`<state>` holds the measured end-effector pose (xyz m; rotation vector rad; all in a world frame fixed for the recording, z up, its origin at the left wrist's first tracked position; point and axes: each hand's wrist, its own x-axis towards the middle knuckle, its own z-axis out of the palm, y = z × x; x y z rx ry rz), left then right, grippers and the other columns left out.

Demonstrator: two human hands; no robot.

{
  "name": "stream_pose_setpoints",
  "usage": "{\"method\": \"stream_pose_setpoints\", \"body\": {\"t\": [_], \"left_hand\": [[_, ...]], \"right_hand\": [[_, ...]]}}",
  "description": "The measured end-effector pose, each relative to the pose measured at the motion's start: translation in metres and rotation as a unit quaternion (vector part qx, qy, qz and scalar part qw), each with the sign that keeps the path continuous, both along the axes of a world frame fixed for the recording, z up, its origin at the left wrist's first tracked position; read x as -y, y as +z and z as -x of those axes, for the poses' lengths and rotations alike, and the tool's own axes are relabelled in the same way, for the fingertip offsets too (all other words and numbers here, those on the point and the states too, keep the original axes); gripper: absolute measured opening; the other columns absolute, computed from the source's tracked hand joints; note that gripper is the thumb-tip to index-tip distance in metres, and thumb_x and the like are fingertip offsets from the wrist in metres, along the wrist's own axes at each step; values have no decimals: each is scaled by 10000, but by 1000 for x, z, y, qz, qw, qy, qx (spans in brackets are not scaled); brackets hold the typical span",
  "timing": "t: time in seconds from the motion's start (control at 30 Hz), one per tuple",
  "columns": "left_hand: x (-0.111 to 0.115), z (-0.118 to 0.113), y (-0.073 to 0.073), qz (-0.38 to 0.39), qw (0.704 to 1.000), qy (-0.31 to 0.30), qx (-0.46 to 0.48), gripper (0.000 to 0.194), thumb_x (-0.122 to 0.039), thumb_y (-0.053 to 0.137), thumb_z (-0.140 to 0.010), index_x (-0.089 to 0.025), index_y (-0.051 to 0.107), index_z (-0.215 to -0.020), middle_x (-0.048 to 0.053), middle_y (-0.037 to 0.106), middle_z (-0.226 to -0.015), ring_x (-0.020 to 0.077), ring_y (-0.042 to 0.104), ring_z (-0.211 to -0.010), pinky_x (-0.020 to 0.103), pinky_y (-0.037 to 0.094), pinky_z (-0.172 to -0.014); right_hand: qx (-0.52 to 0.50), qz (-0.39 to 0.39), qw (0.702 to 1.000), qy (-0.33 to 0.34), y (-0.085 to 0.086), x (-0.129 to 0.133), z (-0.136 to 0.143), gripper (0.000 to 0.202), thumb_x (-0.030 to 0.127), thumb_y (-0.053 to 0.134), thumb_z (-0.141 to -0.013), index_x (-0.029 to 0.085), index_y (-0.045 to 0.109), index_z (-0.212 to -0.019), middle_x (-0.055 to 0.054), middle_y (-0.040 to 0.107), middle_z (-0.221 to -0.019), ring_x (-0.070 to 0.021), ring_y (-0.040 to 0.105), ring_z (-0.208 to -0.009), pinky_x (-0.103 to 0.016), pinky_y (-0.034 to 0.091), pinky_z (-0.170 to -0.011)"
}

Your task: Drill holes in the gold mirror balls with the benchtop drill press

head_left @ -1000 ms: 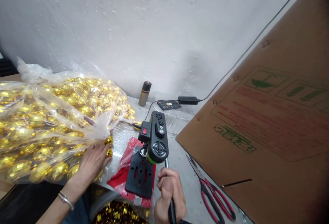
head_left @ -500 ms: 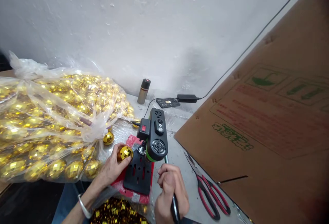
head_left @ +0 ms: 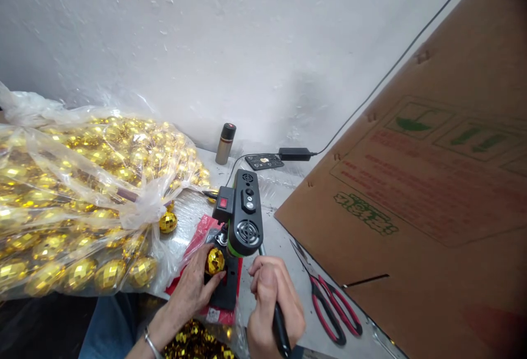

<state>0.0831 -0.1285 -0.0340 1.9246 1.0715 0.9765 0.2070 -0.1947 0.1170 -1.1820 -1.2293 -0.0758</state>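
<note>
My left hand [head_left: 193,282], with a bracelet on the wrist, is closed around a gold mirrored ball [head_left: 214,261] between thumb and fingers. It keeps the ball low over the slotted black base [head_left: 227,293] of a small bench machine, which looks like a mini drill press [head_left: 247,211]. My right hand [head_left: 276,304] is wrapped round a black lever handle [head_left: 281,330], whose metal rod runs up toward the machine's head. The machine's head hides whatever tool sits beneath it. A red plastic sheet [head_left: 196,242] lies under the base.
A clear bag [head_left: 142,202] of gold balls fills the left, with a loose gold ball [head_left: 168,222] beside it. Scissors [head_left: 329,298] lie to the right by a large cardboard box [head_left: 411,211]. Behind stand a bottle [head_left: 225,144], a phone-like slab [head_left: 264,161] and a power adapter [head_left: 295,154].
My left hand has carried the gold ball right and down, from beside the machine to over its base. My right hand keeps its grip on the lever handle. The view has shifted slightly.
</note>
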Motion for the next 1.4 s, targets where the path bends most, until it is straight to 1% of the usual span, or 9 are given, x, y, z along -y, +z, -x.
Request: {"method": "stream_pose_setpoints", "body": {"t": [0.17, 0.3, 0.47, 0.57, 0.67, 0.77, 0.93, 1.13, 1.4], "left_hand": [[6, 2, -7, -34, 997, -62, -18, 513, -275, 671, -937, -177, 541, -1423, 212, 677, -1403, 366, 659, -1314, 564, 566, -1108], [11, 0, -14, -33, 997, -67, -18, 575, -240, 681, -908, -185, 519, -1457, 208, 651, -1441, 370, 625, -1351, 572, 537, -1136], [0, -10, -4, 2, 998, -43, -37, 461, -286, 752, -849, -182, 623, -1279, 162, 725, -1228, 348, 703, -1131, 522, 595, -977], [-8, -17, -1, 2, 997, -31, -68, 442, -326, 801, -790, -205, 659, -1191, 125, 744, -1124, 352, 701, -1046, 533, 573, -940], [-9, -19, -3, -2, 997, -31, -74, 477, -318, 812, -753, -221, 663, -1196, 117, 742, -1150, 359, 690, -1063, 535, 547, -960], [-8, -18, -6, -2, 997, -30, -70, 465, -300, 806, -760, -223, 667, -1197, 108, 737, -1147, 349, 681, -1065, 512, 540, -951], [-6, -19, -9, -7, 997, -24, -75, 435, -297, 815, -764, -225, 677, -1170, 95, 736, -1104, 337, 677, -1021, 492, 537, -922], [-5, -21, -10, -8, 997, -6, -78, 459, -284, 851, -730, -220, 671, -1148, 93, 725, -1088, 337, 672, -1006, 491, 548, -909], [-4, -22, -9, 5, 998, -6, -64, 433, -296, 833, -751, -238, 674, -1149, 92, 733, -1115, 344, 677, -1043, 508, 545, -938]], "right_hand": [[-53, 26, 998, -24, -2, 4, 9, 347, 165, 427, -1087, 213, 565, -773, 21, 542, -732, -101, 523, -643, -243, 398, -597], [-65, 45, 997, -26, 0, 6, 12, 353, 169, 433, -1088, 214, 562, -763, 23, 523, -730, -104, 509, -626, -254, 392, -593], [-55, 34, 998, -22, 0, 6, 12, 325, 125, 435, -1072, 215, 559, -785, 23, 530, -742, -104, 527, -640, -255, 401, -601], [-49, 29, 998, -20, -1, 7, 12, 317, 100, 432, -1063, 216, 550, -792, 17, 540, -756, -109, 530, -652, -264, 400, -609], [-34, 18, 999, -18, -9, 8, 12, 306, 99, 429, -1059, 219, 539, -801, 15, 553, -770, -111, 548, -673, -265, 410, -624], [-3, 7, 1000, -28, -24, 7, 8, 311, 112, 417, -1060, 223, 514, -785, 22, 561, -770, -102, 558, -665, -258, 421, -628], [60, -74, 994, -50, -47, -2, 2, 320, 136, 410, -1052, 229, 523, -767, 27, 560, -716, -112, 553, -613, -274, 458, -637], [34, -85, 992, -88, -55, -8, 10, 341, 141, 411, -1056, 234, 501, -741, 49, 546, -701, -108, 523, -607, -313, 507, -868], [45, -62, 992, -100, -63, -4, 6, 336, 184, 392, -1070, 238, 520, -764, 49, 579, -723, -118, 511, -614, -334, 514, -901]]}}
